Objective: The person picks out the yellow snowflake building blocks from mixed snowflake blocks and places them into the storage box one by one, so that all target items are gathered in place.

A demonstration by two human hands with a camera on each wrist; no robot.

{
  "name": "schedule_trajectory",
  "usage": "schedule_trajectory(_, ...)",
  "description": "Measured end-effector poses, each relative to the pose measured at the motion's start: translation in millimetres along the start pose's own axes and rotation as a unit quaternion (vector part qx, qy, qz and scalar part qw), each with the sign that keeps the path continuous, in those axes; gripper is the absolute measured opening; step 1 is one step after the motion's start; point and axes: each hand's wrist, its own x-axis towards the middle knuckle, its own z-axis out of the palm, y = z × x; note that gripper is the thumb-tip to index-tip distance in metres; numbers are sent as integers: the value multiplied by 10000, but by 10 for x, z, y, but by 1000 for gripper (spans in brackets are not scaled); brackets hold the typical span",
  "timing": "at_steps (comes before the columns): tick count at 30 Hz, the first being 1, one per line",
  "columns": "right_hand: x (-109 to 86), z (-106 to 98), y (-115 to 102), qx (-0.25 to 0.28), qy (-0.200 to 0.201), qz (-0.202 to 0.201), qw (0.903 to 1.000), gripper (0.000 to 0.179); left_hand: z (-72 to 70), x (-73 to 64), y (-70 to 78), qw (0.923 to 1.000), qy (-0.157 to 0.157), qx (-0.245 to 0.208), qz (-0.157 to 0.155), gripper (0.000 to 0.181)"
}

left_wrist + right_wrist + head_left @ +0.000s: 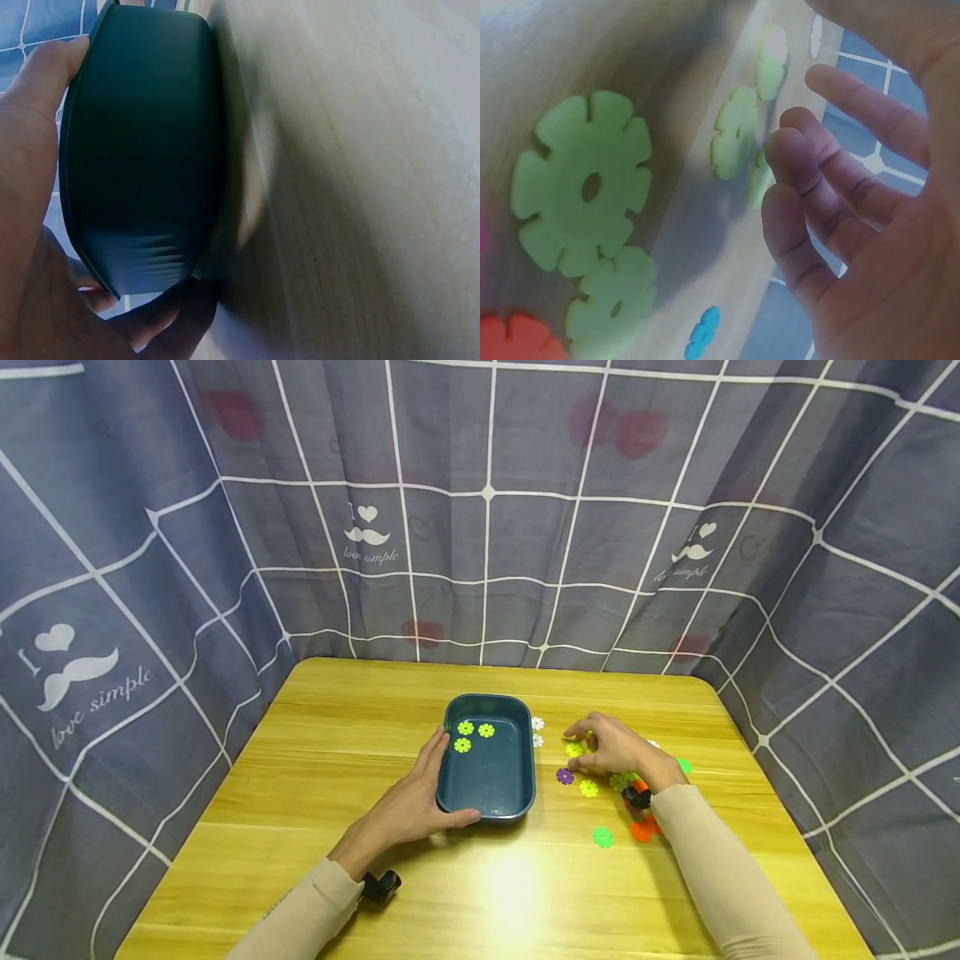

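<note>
Left hand [408,806] is gripping the dark blue tray [487,785] along its left wall, thumb lying on the near rim; three yellow discs [486,731] are sitting inside, toward the far end. Right hand [615,746] is hanging loosely curved, no piece showing in its grasp, over the yellow disc [573,749] right of the tray. Best way for a pick-up, I'd judge: thumb and index pinching one disc by opposite edges, low to the table [315,752], avoiding the purple disc [565,776] nearby, left hand bracing the tray. Can't tell whether right fingertips are touching the yellow disc. Right sleeve [731,868] and wrist camera [636,799] are partly covering the orange discs [641,832]. Left wrist view is showing only the tray's outside, in shadow. A blue disc [703,332] is appearing in the right wrist view; can't place it in the head view.
</note>
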Motion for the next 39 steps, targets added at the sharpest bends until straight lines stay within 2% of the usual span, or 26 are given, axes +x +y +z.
schedule_trajectory(10,8,48,75,-110,15,-153,9998,56,9,6,-8,10000,14,-15,0,148)
schedule_trajectory(20,12,79,103,14,110,-172,9998,49,9,12,-2,10000,7,-43,-27,147)
schedule_trajectory(31,-3,126,183,376,145,258,9989,43,12,16,-8,10000,4,-10,2,148)
schedule_trajectory(39,-9,141,204,502,226,363,9978,34,10,14,-5,10000,4,4,14,149)
